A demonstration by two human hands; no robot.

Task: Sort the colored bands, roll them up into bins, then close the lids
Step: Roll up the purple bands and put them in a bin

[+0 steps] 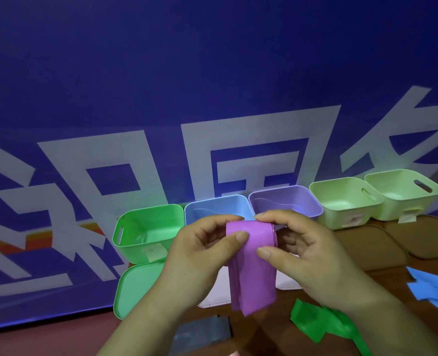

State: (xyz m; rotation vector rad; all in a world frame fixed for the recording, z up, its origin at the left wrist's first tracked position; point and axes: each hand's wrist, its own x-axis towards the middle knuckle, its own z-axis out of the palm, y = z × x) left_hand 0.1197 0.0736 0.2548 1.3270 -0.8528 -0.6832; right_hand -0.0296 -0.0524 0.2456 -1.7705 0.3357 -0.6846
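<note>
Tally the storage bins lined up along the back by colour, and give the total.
Green bin: 1
Blue bin: 1
Purple bin: 1
Pale green bins: 2
Total: 5 bins, all without lids on.

1. Four o'clock: the blue band point(433, 286) runs off the right edge.
2. Five o'clock: the green band point(313, 322) slips behind the right hand's point(302, 253) wrist and out the bottom.
3. Six o'clock: the white lids point(212, 296) are mostly covered by the hands and the purple band point(251, 273).
4. Eight o'clock: the label point(154, 253) on the green bin point(146, 227) is too small to read.
5. Bottom edge: a dark grey object point(202, 332), blurred, cannot tell what.
</note>
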